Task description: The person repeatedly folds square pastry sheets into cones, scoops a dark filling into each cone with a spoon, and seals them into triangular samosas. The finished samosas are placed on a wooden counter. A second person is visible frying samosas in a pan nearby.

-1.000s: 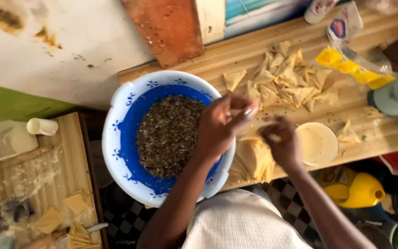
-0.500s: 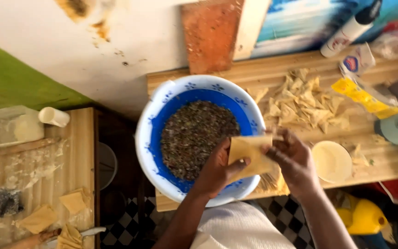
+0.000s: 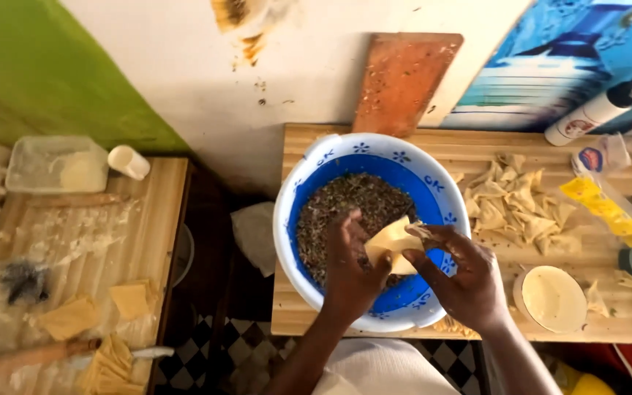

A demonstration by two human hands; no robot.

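A big blue and white bowl (image 3: 309, 172) with a dark minced filling (image 3: 352, 201) stands on a wooden table (image 3: 477, 150). Over the bowl both my hands hold one pale yellow pastry sheet (image 3: 393, 245). My left hand (image 3: 349, 267) pinches its left side above the filling. My right hand (image 3: 462, 274) grips its right side, fingers curled round the edge. A heap of folded pastry triangles (image 3: 513, 201) lies just right of the bowl.
A small bowl of pale paste (image 3: 554, 298) sits by my right wrist. A wooden board (image 3: 404, 80) leans on the wall, with a white bottle (image 3: 594, 113) and plastic bags (image 3: 608, 208) at right. The left table (image 3: 133, 234) holds pastry strips (image 3: 107, 362), a rolling pin (image 3: 31, 357) and a tub (image 3: 56, 164).
My hands have come from the stack of sheets at the table's front edge to over the bowl, carrying one pastry sheet. The view has swung left and down.
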